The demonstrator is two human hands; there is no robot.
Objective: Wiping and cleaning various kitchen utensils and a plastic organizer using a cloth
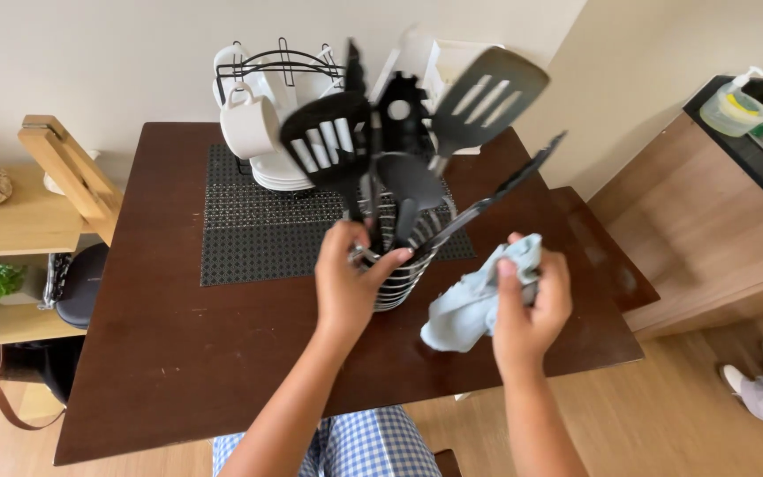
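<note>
Two hands are working: left hand [346, 287] is gripping the wire holder [399, 278] on the tabletop [178, 353], grip closed around its rim; right hand [532, 305] is clutching a blue cloth [465, 309]. Risk: top-heavy black utensils [399, 132] are leaning outward, and a tilt could be tipping them out.

Five black utensils [399, 132], one wire holder [396, 281], one cloth [470, 305], two hands [346, 287].

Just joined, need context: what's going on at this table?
A person stands at a dark wooden table. The left hand grips the rim of a wire utensil holder filled with black kitchen utensils, lifted or tilted toward the camera. The right hand holds a crumpled light blue cloth beside it. Behind, on a black mat, sits a rack of white cups and plates.
</note>
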